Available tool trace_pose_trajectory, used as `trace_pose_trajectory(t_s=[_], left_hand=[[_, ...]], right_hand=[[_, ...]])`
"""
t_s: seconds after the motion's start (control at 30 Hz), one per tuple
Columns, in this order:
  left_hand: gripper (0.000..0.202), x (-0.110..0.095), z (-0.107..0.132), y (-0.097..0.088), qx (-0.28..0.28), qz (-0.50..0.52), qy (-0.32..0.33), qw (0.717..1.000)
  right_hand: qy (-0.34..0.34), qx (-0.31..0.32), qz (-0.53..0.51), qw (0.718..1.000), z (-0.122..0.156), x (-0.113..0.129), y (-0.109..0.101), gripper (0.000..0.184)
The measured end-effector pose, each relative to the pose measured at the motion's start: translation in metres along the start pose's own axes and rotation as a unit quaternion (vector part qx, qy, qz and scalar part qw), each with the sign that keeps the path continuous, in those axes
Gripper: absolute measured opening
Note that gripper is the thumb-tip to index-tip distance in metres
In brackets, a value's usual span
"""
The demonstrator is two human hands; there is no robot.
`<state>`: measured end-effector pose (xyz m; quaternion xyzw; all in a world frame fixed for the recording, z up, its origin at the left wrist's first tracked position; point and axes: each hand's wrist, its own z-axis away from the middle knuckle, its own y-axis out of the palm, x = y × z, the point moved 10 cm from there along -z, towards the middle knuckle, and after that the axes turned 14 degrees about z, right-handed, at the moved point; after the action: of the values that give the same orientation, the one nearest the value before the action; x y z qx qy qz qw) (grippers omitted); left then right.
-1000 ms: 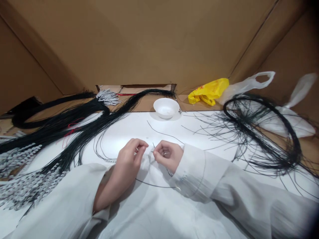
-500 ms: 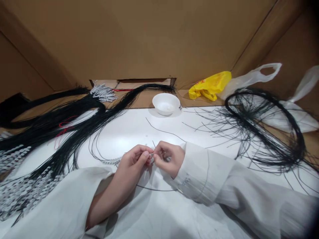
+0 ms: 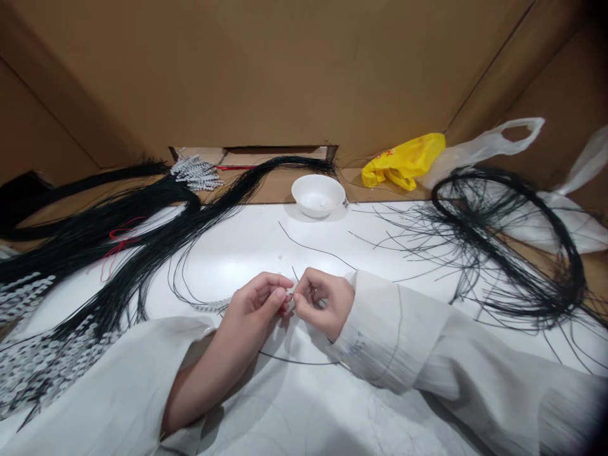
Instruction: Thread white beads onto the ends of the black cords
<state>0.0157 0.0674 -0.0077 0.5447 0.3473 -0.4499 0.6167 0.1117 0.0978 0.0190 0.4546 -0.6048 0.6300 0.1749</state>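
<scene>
Over the white table, my left hand [image 3: 259, 304] is closed, thumb and fingers pinching a thin black cord. My right hand [image 3: 325, 301] faces it, also in a pinch on the cord, with a short bit sticking up beyond its fingertips. Only a small gap separates the two sets of fingertips; whatever tiny piece sits there is too small to make out. Just left of my left hand lies a short row of small white bead-like pieces [image 3: 209, 306]. A loop of black cord [image 3: 299, 363] curves across the table below both hands.
A white bowl [image 3: 318, 196] stands beyond my hands. Black cord bundles [image 3: 156, 253] with white pieces [image 3: 61, 367] lie left. At right are a coiled black bundle [image 3: 565, 253], a yellow bag [image 3: 403, 161] and a clear plastic bag [image 3: 494, 147]. Cardboard walls [image 3: 285, 76] enclose the table.
My fingertips have parted very slightly, my right hand moving a little to the right. The view has shifted a touch; the other things lie as before.
</scene>
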Motion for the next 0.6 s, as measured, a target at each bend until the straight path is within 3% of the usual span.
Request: trace_pose_trajectory(t_s=[0.6], left_hand=[[0.014, -0.0024, 0.0013, -0.0012, -0.004, -0.041, 0.006, 0.999]], right_hand=[[-0.006, -0.013, 0.002, 1.0, -0.0002, 0.0007, -0.0018, 0.008]])
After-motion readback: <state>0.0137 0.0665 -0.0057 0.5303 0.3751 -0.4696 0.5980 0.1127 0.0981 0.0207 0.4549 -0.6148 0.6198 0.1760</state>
